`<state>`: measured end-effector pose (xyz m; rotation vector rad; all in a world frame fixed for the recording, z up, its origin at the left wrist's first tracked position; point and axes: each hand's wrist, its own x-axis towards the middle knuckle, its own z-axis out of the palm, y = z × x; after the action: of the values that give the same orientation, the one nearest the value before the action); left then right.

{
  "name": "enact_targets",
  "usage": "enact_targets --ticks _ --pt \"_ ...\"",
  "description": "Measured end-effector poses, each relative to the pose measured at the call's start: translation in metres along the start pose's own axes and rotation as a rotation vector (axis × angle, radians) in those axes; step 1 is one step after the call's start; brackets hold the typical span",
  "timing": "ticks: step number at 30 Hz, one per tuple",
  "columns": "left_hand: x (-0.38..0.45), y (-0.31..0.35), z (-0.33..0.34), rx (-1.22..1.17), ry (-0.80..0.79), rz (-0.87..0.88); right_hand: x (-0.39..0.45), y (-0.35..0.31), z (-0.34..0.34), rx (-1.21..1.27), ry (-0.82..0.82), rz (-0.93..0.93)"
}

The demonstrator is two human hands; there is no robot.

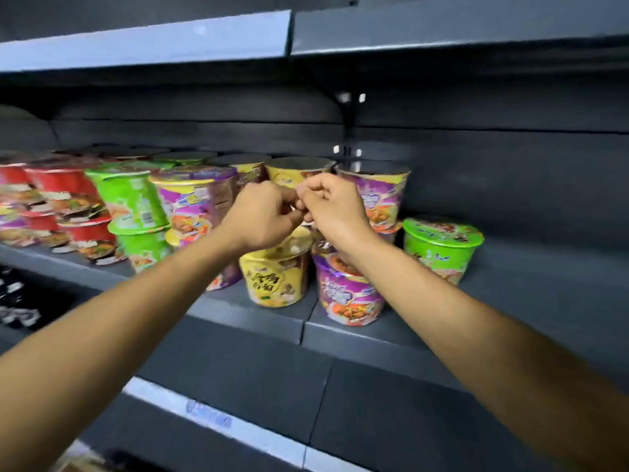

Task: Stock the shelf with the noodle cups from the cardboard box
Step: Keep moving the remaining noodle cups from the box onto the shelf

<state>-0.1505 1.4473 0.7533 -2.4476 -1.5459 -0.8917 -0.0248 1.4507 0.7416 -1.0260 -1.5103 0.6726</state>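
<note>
A: Two tiers of noodle cups filled the dark shelf from nine o'clock in to the centre: red cups far left, then stacked green cups, then purple ones.

B: And toward three o'clock?

A: A lone green cup stood there on the shelf, apart from the rest, with bare shelf beyond it. At the front, near six o'clock of the hands, a yellow cup and a purple cup sat side by side, touching or nearly so. Behind them more yellow and purple cups rose in a second layer.

B: What blocked the view?

A: Both forearms reached in from the bottom corners and crossed over the front cups, hiding their lids. An upper shelf hung at twelve o'clock.

B: The hands?

A: The left hand and right hand met at the centre, above the yellow and purple cups, knuckles up, fingers curled. Their fingertips came together on something small. It looked like a bit of wrapping, but I couldn't tell what it was.

B: Clenched, then?

A: Curled in a pinch, both. Whether either truly held anything, I couldn't tell.
</note>
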Motion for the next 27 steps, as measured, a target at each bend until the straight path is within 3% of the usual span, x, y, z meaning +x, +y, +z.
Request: enact_targets --ticks 7,13,22,27 --pt "-0.109 -0.103 -0.058 0.039 -0.039 -0.264 -0.04 -0.021 0.147 0.098 -0.357 0.067" --pt "-0.213 -0.212 -0.062 0.037 -0.107 -0.459 -0.096 -0.002 0.281 0.09 -0.618 0.166" --pt "-0.362 -0.368 0.019 -0.07 -0.464 -0.863 -0.178 0.111 0.459 0.02 -0.883 0.559" --pt "-0.46 -0.439 0.087 -0.34 -0.59 -1.206 -0.247 0.224 0.538 -0.156 -0.991 0.778"
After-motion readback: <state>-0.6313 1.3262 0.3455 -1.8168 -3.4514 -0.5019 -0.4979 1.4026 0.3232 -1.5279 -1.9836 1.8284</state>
